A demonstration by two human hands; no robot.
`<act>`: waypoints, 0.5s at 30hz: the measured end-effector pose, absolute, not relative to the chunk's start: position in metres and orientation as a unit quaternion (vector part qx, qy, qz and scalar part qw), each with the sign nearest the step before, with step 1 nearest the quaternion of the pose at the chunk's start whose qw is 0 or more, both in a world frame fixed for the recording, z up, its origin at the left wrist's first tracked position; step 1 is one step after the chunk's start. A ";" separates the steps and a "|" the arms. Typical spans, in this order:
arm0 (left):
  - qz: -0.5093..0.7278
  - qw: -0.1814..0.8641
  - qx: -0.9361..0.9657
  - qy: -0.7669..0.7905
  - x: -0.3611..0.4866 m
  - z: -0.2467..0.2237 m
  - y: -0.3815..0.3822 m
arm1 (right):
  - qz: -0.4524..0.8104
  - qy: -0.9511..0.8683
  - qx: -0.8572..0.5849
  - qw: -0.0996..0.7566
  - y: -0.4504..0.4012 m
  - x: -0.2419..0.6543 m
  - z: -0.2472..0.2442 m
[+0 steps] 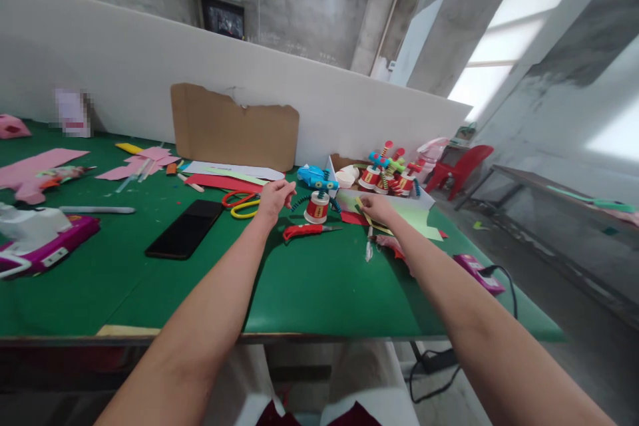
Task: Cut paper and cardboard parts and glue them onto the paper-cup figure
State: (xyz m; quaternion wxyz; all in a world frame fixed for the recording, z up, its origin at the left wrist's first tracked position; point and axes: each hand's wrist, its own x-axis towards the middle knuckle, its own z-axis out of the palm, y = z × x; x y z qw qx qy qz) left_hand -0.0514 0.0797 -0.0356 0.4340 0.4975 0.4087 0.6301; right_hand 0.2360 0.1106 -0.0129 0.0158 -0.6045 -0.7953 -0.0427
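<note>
My left hand is closed above the table, its fingertips pinched on something I cannot make out. Just right of it stands a paper-cup figure with a blue head and dark coiled arms. My right hand pinches a thin yellow strip over light green paper. Between the hands, nearer me, lies a red-handled tool with a thin metal tip. Scissors with red and yellow handles rest left of my left hand.
A white box behind my right hand holds several cup figures. A black phone and pink paper lie left. Cardboard leans on the divider. A purple power strip sits at the right edge.
</note>
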 end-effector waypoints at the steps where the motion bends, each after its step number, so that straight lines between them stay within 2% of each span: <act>1: 0.629 0.434 0.499 0.409 -0.051 -0.035 0.079 | -0.042 -0.793 -0.607 0.017 0.111 0.237 -0.012; 15: 0.627 0.431 0.507 0.405 -0.053 -0.039 0.082 | -0.066 -0.786 -0.614 0.018 0.108 0.238 0.003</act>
